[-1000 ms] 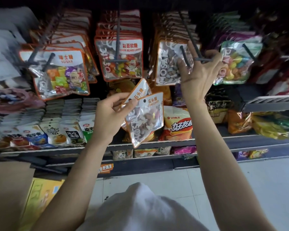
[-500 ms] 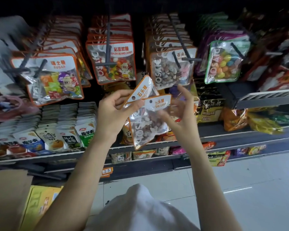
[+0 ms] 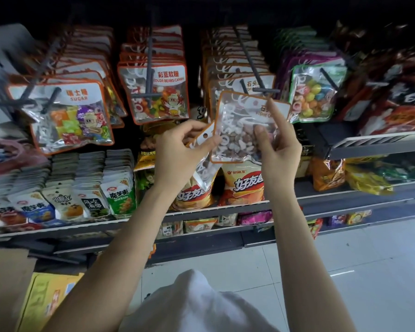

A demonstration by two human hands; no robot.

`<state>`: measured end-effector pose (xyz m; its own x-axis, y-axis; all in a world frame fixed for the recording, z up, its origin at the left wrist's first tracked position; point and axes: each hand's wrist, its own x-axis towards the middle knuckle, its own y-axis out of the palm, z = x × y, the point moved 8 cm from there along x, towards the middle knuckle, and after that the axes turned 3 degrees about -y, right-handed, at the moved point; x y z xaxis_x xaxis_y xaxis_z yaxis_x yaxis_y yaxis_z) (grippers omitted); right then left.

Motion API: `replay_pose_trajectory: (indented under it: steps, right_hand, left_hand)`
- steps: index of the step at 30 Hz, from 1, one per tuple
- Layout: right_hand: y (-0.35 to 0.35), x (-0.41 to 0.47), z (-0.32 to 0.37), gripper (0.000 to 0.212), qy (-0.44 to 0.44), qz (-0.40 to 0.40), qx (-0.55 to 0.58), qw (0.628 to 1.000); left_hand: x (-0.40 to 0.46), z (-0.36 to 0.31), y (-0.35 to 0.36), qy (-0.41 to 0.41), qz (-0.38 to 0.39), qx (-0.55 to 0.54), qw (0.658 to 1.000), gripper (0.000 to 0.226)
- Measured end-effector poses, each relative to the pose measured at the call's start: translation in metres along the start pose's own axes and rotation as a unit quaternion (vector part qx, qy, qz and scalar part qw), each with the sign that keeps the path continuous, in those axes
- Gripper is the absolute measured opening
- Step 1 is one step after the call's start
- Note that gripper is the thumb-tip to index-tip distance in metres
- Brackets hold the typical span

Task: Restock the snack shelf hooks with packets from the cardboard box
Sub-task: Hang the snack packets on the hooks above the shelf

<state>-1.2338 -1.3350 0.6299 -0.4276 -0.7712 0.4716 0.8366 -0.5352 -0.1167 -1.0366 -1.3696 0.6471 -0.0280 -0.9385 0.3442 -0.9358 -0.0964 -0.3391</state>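
A stone candy packet [image 3: 240,130] is pinched by the right hand [image 3: 277,149], thumb on its front and index finger raised against its top right corner; this grip is closed on the packet. The packet is held upright just below the tip of the hook [image 3: 261,88], apart from it. A second packet [image 3: 205,152] is gripped by the curled fingers of the left hand [image 3: 177,152], just left of and partly behind the first. Well below the left grip, the cardboard box [image 3: 5,283] is seen at the floor.
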Motion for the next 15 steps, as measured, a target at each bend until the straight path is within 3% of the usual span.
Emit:
replay_pose_trajectory:
  steps: [10, 15]
  right_hand:
    - [0.011, 0.009, -0.009, 0.043, -0.003, 0.016, -0.042, 0.999]
    - [0.025, 0.035, -0.016, 0.037, 0.001, -0.020, -0.104, 0.994]
  left_hand:
    - [0.004, 0.005, -0.002, -0.004, -0.024, -0.009, 1.000, 0.009]
    - [0.007, 0.022, -0.013, -0.031, -0.030, 0.015, 0.999, 0.011]
